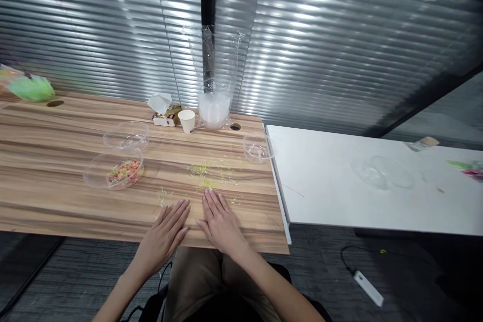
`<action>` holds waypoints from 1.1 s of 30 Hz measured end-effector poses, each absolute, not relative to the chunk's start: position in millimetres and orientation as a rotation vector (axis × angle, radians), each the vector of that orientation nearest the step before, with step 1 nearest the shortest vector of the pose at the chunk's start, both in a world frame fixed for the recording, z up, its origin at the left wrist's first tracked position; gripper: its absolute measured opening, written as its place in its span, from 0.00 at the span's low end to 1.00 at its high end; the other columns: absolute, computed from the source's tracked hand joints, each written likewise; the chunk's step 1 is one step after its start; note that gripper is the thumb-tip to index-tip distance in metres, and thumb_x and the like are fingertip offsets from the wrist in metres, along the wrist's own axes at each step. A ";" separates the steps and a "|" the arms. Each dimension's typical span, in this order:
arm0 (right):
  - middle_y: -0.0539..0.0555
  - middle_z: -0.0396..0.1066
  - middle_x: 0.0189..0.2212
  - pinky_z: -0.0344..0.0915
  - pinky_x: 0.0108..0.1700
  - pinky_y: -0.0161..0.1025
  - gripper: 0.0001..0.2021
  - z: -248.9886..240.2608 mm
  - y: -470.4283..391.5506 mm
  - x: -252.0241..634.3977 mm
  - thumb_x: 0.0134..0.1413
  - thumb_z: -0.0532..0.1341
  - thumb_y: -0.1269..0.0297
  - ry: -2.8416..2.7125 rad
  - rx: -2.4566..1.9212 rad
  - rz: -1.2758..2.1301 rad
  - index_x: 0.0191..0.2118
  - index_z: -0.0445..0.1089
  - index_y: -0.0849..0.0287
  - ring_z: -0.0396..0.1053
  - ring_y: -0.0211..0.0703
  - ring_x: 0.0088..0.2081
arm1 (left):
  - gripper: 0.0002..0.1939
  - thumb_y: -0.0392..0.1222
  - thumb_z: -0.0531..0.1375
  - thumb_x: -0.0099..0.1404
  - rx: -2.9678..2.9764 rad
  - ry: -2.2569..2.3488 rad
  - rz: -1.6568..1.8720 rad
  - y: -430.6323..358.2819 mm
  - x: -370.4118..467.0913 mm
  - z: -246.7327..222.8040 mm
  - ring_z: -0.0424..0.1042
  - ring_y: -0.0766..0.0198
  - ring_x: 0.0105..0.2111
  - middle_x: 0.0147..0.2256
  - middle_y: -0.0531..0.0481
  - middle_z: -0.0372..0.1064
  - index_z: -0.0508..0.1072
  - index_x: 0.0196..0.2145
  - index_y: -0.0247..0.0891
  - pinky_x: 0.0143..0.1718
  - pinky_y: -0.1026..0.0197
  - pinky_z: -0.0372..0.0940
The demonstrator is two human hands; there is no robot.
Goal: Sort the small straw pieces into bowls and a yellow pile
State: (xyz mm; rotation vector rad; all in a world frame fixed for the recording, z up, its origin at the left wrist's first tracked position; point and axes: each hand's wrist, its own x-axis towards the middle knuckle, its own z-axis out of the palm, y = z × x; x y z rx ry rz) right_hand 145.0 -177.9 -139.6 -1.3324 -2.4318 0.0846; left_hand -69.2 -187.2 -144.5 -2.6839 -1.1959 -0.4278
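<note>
My left hand [165, 234] lies flat on the wood-grain table [56, 206] near its front edge, fingers stretched out and holding nothing. A few thin yellowish bits are by its fingertips. My right hand [221, 221] also rests flat, its fingertips at the near edge of a scatter of small yellow-green bits [206, 170]. To the left stands a clear round plastic container [90, 177] with small red, yellow and white pieces [124, 172] inside. Behind it is another clear round container [109, 137]. A third clear container [258, 151] is at the table's right edge.
Along the back are a tissue pack [164, 113], a paper cup [187, 121] and a plastic bag of stacked clear tubs [214, 108]. A green bag [32, 88] lies far left. The adjoining white table [317, 201] holds clear lids [381, 173]. A power strip [368, 288] is on the floor.
</note>
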 end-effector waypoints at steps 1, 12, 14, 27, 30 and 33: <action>0.65 0.48 0.65 0.48 0.66 0.50 0.29 -139.9 -178.1 144.9 0.67 0.49 0.54 -2.433 -1.327 0.082 0.63 0.54 0.73 0.43 0.50 0.67 | 0.29 0.44 0.43 0.74 -2.681 -1.195 -0.429 -187.3 -69.3 -145.2 0.50 0.59 0.64 0.63 0.43 0.52 0.40 0.67 0.35 0.64 0.52 0.42; 0.66 0.50 0.64 0.52 0.65 0.51 0.28 -137.6 -190.8 145.8 0.68 0.47 0.56 -2.529 -1.268 0.024 0.63 0.54 0.75 0.46 0.52 0.66 | 0.29 0.43 0.45 0.73 -2.687 -1.225 -0.445 -189.8 -71.1 -146.8 0.49 0.58 0.64 0.64 0.42 0.50 0.41 0.67 0.36 0.65 0.52 0.41; 0.66 0.50 0.64 0.52 0.65 0.51 0.28 -136.0 -196.6 149.2 0.68 0.47 0.56 -2.532 -1.274 0.013 0.63 0.54 0.75 0.46 0.54 0.66 | 0.29 0.43 0.45 0.73 -2.713 -1.230 -0.467 -189.7 -69.9 -143.5 0.48 0.58 0.64 0.64 0.42 0.50 0.41 0.68 0.38 0.65 0.51 0.41; 0.60 0.47 0.65 0.52 0.65 0.54 0.23 -123.8 -231.5 177.8 0.66 0.51 0.62 -2.385 -1.392 0.060 0.62 0.57 0.68 0.40 0.53 0.67 | 0.32 0.38 0.43 0.73 -2.839 -1.124 -0.587 -154.7 -14.5 -145.6 0.52 0.55 0.63 0.63 0.38 0.52 0.29 0.67 0.36 0.60 0.49 0.56; 0.58 0.53 0.64 0.54 0.64 0.56 0.20 -126.4 -239.0 194.6 0.66 0.50 0.67 -2.246 -1.445 0.058 0.61 0.60 0.64 0.44 0.51 0.67 | 0.32 0.38 0.44 0.73 -2.842 -1.114 -0.603 -153.8 -14.7 -145.0 0.53 0.55 0.63 0.62 0.40 0.53 0.31 0.68 0.37 0.61 0.48 0.56; 0.60 0.56 0.62 0.56 0.63 0.56 0.21 -130.5 -238.7 207.7 0.65 0.49 0.71 -2.150 -1.475 0.067 0.62 0.59 0.64 0.47 0.50 0.66 | 0.32 0.40 0.45 0.73 -2.859 -1.097 -0.602 -154.9 -14.8 -140.7 0.55 0.54 0.62 0.62 0.41 0.54 0.33 0.68 0.38 0.61 0.47 0.54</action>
